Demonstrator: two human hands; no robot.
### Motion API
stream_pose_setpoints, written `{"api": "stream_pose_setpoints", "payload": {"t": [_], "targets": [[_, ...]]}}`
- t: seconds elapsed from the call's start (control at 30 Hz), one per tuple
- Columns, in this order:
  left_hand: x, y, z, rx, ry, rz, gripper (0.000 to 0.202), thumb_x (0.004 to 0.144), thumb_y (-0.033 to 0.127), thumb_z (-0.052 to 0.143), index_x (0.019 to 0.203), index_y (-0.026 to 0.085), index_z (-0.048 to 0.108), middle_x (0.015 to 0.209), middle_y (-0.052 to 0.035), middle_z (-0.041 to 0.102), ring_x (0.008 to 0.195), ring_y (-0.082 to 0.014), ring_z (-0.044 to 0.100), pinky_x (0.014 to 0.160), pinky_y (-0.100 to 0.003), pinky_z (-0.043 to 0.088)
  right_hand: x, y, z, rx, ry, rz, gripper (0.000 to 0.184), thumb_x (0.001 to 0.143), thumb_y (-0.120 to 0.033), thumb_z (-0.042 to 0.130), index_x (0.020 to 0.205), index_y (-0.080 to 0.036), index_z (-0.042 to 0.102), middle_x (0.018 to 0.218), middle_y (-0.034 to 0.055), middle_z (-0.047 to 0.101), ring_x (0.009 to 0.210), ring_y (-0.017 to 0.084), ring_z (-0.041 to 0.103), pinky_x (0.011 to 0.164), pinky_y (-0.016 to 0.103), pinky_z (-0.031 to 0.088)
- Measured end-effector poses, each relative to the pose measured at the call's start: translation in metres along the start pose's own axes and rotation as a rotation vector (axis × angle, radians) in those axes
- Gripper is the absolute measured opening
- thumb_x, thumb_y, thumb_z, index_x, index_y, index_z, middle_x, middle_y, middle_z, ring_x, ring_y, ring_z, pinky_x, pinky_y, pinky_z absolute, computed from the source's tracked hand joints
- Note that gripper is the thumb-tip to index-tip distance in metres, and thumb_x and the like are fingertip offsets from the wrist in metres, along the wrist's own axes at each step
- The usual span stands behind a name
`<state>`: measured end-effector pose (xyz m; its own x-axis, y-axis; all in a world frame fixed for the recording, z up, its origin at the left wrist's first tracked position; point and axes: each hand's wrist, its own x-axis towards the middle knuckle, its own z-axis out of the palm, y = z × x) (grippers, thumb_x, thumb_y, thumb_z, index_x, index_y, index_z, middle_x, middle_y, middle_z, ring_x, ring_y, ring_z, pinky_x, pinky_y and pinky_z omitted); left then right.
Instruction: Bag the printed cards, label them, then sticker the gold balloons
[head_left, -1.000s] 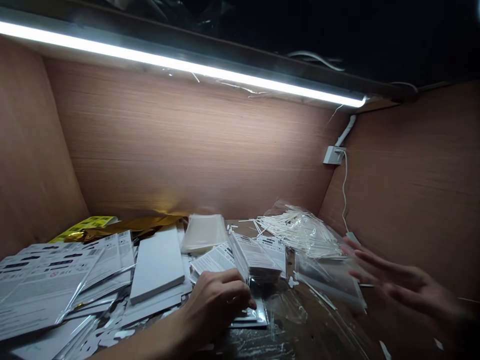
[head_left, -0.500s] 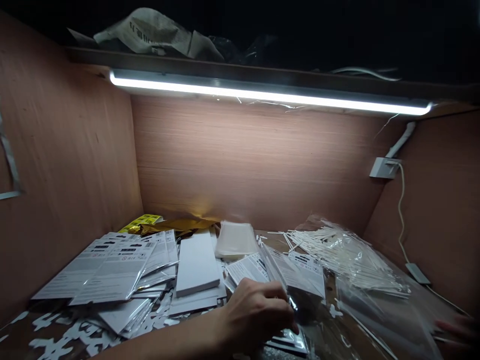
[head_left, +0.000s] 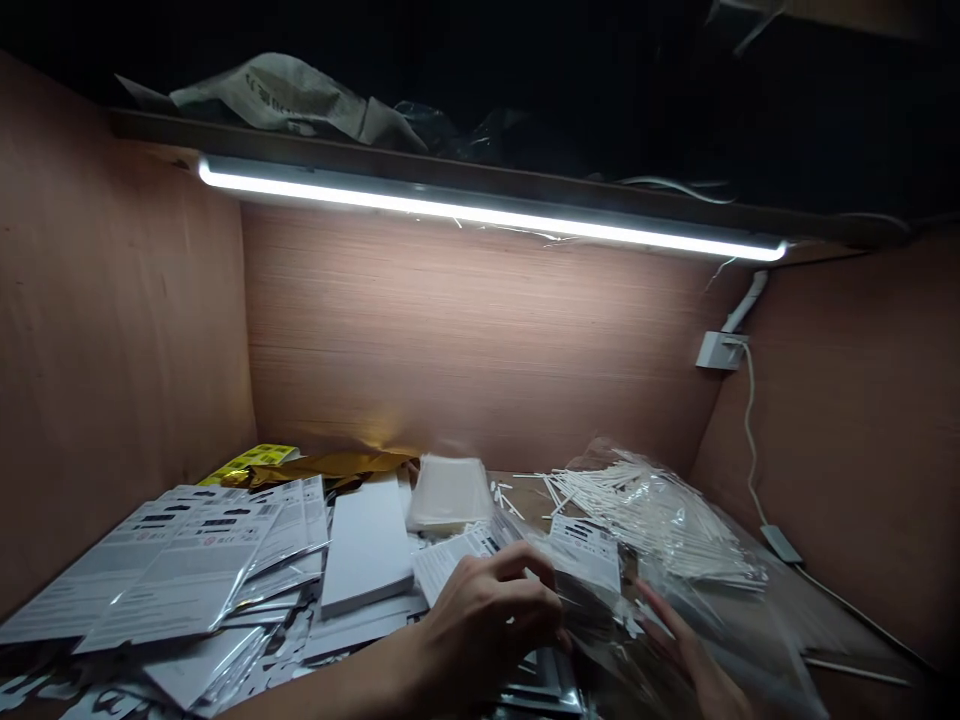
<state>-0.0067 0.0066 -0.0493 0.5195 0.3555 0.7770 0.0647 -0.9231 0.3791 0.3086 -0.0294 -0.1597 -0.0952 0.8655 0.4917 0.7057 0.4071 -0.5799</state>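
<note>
My left hand (head_left: 491, 610) is in the lower middle, its fingers curled together round a clear plastic bag (head_left: 517, 530) whose blurred film rises behind the knuckles. Just below that hand lie glossy packets (head_left: 544, 685), partly covered by it. From the lower right reaches my right hand (head_left: 690, 655), fingers stretched out and apart, with nothing seen in it. Its fingertips are close to small white cut-out pieces (head_left: 632, 618) and crumpled clear film. A printed card (head_left: 589, 550) lies beyond the two hands, and another printed card (head_left: 450, 560) is partly behind my left hand.
Bagged printed cards (head_left: 180, 570) are heaped at left, above scattered white cut-outs. Beside them stand a white card stack (head_left: 367, 545) and a pile of clear sleeves (head_left: 450, 490). White sticks (head_left: 660, 510) in a plastic bag lie at right, near a cable (head_left: 751, 430).
My right hand has come in from the far right edge toward my left hand. The left hand stays curled in nearly the same place. The view has shifted slightly to the right.
</note>
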Motion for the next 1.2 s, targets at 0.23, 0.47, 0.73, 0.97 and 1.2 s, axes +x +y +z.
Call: {"api": "stream_pose_setpoints", "payload": {"t": [0.23,0.47,0.73,0.97,1.2], "targets": [[0.008,0.006,-0.008,-0.092,-0.085,0.062,0.02,0.107,0.027,0.054,0.094,0.019,0.066,0.101,-0.0095,0.07,0.09,-0.0173,0.066,0.082,-0.026,0.053,0.029,-0.03,0.004,0.407,0.046,-0.018,0.056,0.09,-0.035,0.078,0.144,-0.03,0.064,0.151,0.0108,0.062,0.13,0.033,0.067,0.107,0.045,0.06],[0.01,0.011,-0.016,-0.069,-0.154,0.097,0.014,0.102,0.009,0.054,0.099,0.022,0.059,0.104,-0.005,0.074,0.097,-0.0197,0.057,0.09,-0.032,0.05,0.046,-0.045,0.004,0.258,0.136,-0.267,0.032,0.089,-0.028,0.078,0.121,-0.029,0.079,0.133,0.0097,0.074,0.122,0.032,0.073,0.104,0.044,0.062],[0.002,0.0,-0.012,-0.002,-0.085,0.16,0.016,0.107,0.013,0.046,0.108,0.024,0.058,0.123,-0.0068,0.072,0.117,-0.0217,0.059,0.104,-0.038,0.048,0.051,-0.041,0.028,0.399,0.106,-0.173,0.055,0.081,-0.022,0.086,0.133,-0.027,0.072,0.137,0.0103,0.072,0.12,0.033,0.073,0.101,0.044,0.064],[0.002,-0.036,-0.022,0.132,-0.098,0.136,0.102,0.073,0.043,0.095,0.156,0.025,0.038,0.145,-0.0188,0.065,0.14,-0.0363,0.057,0.115,-0.051,0.05,0.07,-0.045,0.024,0.413,0.121,-0.204,0.044,0.085,-0.031,0.086,0.128,-0.029,0.076,0.133,0.0083,0.075,0.125,0.032,0.07,0.11,0.047,0.058],[0.0,-0.046,-0.017,0.088,-0.077,0.214,0.056,0.083,0.007,0.075,0.135,0.024,0.065,0.131,-0.0123,0.077,0.117,-0.0246,0.076,0.108,-0.042,0.059,0.065,-0.053,0.017,0.467,0.086,-0.227,0.045,0.079,-0.031,0.091,0.123,-0.032,0.079,0.136,0.0097,0.072,0.128,0.036,0.068,0.113,0.054,0.055]]}}
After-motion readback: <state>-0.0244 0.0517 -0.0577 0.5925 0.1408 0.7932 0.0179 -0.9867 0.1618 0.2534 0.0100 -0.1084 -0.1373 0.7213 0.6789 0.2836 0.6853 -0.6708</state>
